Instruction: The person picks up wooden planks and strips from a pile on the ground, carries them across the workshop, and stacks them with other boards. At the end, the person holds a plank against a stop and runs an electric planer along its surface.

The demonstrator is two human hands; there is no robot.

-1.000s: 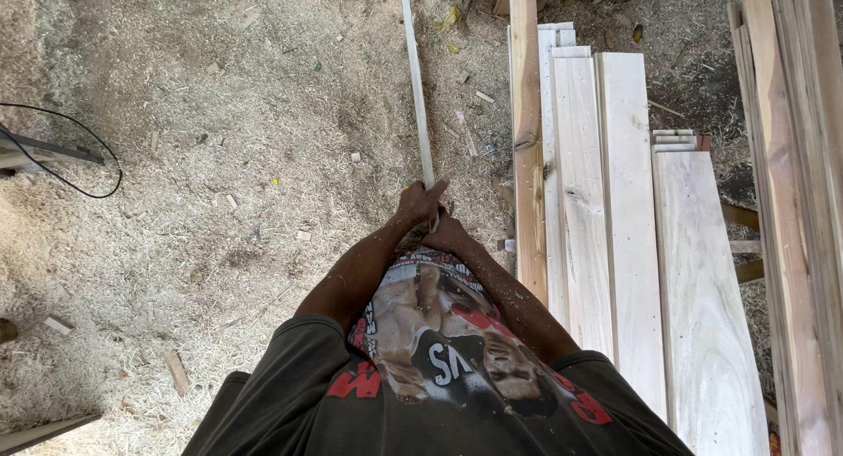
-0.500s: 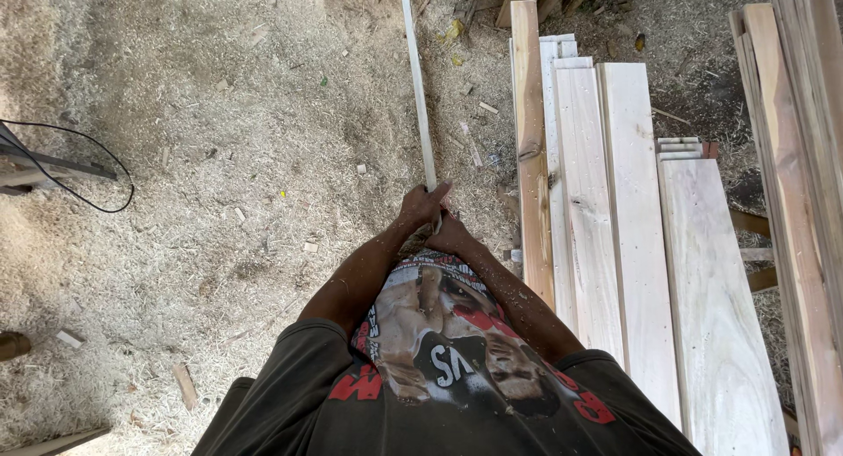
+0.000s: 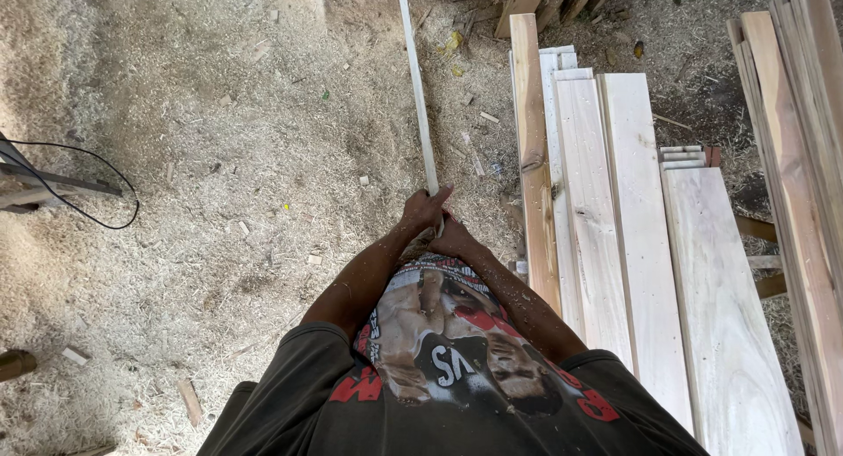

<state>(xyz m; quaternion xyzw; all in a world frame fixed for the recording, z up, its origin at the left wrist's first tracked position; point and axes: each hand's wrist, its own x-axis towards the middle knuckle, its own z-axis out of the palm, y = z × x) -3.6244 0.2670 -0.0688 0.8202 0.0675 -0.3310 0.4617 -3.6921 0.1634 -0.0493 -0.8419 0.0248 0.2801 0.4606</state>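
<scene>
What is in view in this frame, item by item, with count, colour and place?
thin wooden strip: one, pale, running from both hands to the top edge
planks: several, pale, laid side by side at right
second plank stack: several, light brown, far right edge
cable: one, black, looping at left
sawdust floor: tan, all around
wood offcuts: a few, small, scattered on the sawdust
left hand: gripping the strip's near end
right hand: closed on the strip just behind the left
</scene>
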